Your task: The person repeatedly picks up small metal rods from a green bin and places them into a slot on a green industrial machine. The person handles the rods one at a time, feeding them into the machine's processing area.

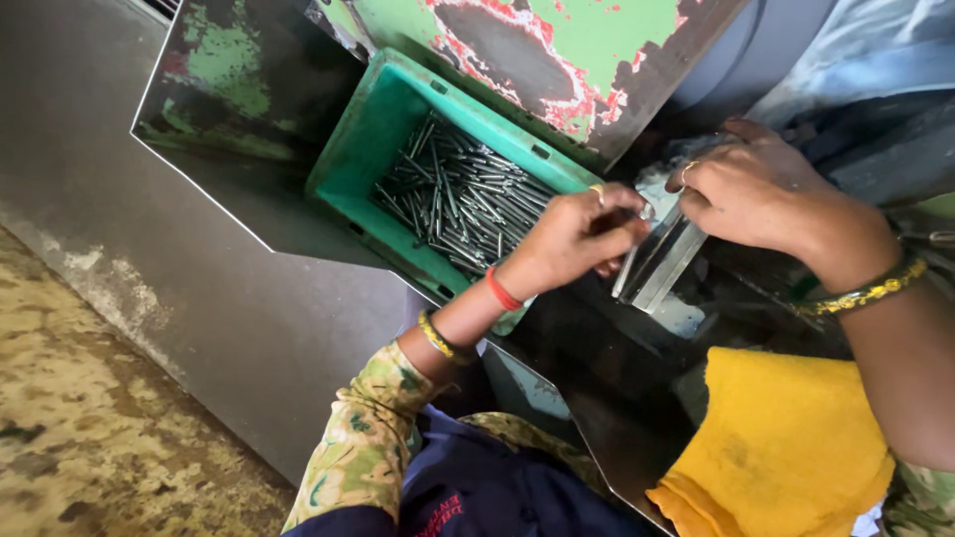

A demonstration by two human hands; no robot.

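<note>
My left hand (572, 237) is closed, its fingertips pinching a small metal pin at the upper end of a shiny steel guide rail (659, 261). My right hand (751, 189) rests with curled fingers on top of the same rail's upper end, touching the machine there; what lies under its fingers is hidden. A green plastic crate (370, 134) with several thin grey metal pins (458, 199) sits just left of my left hand. Both wrists carry bangles, and the left also has a red band.
A folded yellow cloth (786, 447) lies on the dark machine table at lower right. Behind the crate stands a machine body with peeling green paint (587, 50). A grey sheet-metal panel (249, 298) slopes down to the stained concrete floor (90, 428) on the left.
</note>
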